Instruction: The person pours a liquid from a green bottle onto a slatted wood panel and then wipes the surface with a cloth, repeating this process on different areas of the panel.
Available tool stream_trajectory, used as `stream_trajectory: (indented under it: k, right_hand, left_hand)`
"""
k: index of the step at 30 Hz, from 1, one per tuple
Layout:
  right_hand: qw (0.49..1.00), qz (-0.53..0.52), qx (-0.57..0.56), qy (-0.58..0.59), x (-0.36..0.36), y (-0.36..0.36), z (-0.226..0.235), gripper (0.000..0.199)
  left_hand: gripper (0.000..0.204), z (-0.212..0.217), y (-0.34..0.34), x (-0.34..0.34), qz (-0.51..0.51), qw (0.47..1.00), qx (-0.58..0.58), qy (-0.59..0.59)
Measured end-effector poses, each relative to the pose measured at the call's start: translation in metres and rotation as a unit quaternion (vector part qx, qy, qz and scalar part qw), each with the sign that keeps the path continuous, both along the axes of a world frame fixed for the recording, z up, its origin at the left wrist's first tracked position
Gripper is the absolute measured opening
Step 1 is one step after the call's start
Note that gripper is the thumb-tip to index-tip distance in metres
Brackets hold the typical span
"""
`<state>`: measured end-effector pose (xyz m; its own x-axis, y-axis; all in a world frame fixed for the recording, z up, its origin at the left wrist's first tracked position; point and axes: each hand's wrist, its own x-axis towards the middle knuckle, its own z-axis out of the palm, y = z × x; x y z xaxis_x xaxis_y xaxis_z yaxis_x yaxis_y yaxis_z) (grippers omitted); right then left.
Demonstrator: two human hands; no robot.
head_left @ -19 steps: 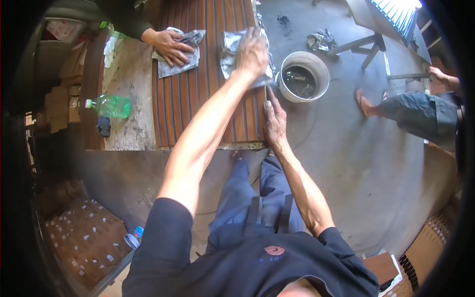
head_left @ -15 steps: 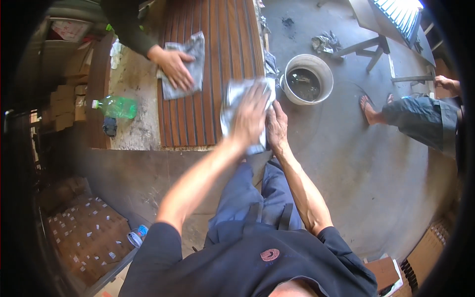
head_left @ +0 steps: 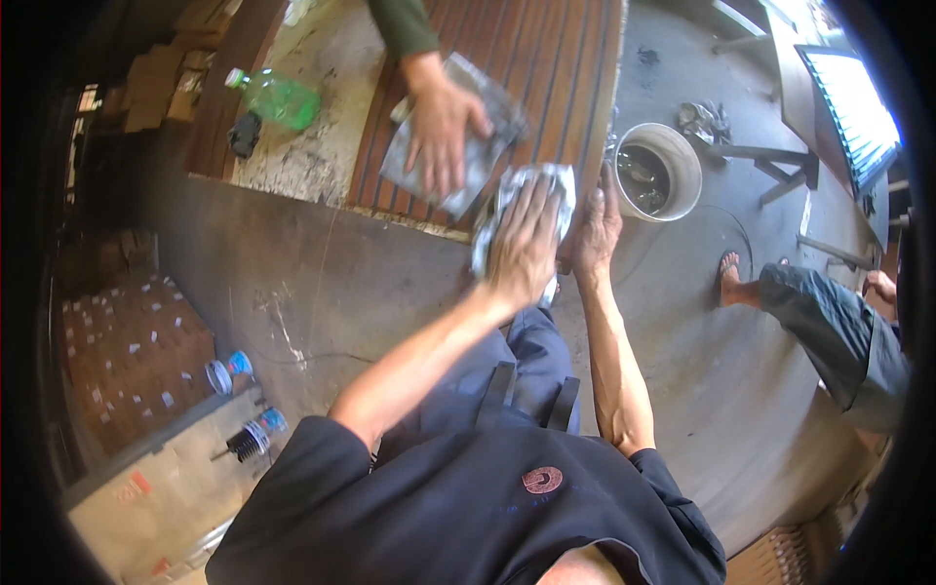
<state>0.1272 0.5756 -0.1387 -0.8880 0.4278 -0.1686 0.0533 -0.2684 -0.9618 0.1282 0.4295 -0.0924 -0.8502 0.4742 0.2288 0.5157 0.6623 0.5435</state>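
My left hand [head_left: 526,239] lies flat with fingers stretched out on a crumpled grey-white rag [head_left: 564,185]. The rag covers the near right corner of a brown slatted wood panel [head_left: 546,68] with dark grooves, and part of it hangs past the near end. Beside the panel's right edge is my right hand [head_left: 597,234], its fingers pointing forward and partly hidden; no held object shows in it. Left of my rag, another person's hand [head_left: 444,132] presses a second grey rag [head_left: 478,88] onto the same panel.
The panel rests on a stained table [head_left: 302,161]. A green bottle [head_left: 283,99] stands left of it, beside a small dark object [head_left: 244,135]. To the right, a white bucket [head_left: 682,195] holds dark liquid. Another person's leg [head_left: 809,302] and a stand [head_left: 770,161] are farther right; cartons [head_left: 136,341] sit lower left.
The whole view has turned, shifting the table and bucket rightward. My left hand and rag have slid toward the panel's near end. The other person's hand and rag have also come nearer.
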Motion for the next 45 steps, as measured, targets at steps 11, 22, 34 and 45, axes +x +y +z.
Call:
stream_trajectory:
  k: [11, 22, 34, 45]
  right_hand:
    - [0.997, 0.012, 0.073, -0.013, -0.002, 0.002, -0.004, 0.058]
    - [0.99, 0.037, 0.124, -0.048, -0.003, -0.001, 0.018, 0.055]
    - [0.973, 0.046, 0.222, -0.05, 0.0, -0.002, 0.023, 0.056]
    - [0.965, 0.032, 0.253, -0.055, -0.001, 0.001, 0.024, 0.055]
  left_hand:
    - [0.054, -0.017, 0.024, -0.067, 0.048, 0.998, -0.006, 0.051]
    - [0.056, -0.008, -0.029, -0.098, 0.133, 0.991, -0.016, 0.022]
    - [0.053, 0.002, -0.126, 0.021, 0.107, 0.992, 0.03, 0.052]
    - [0.028, 0.055, -0.184, 0.04, 0.254, 0.952, 0.17, 0.015]
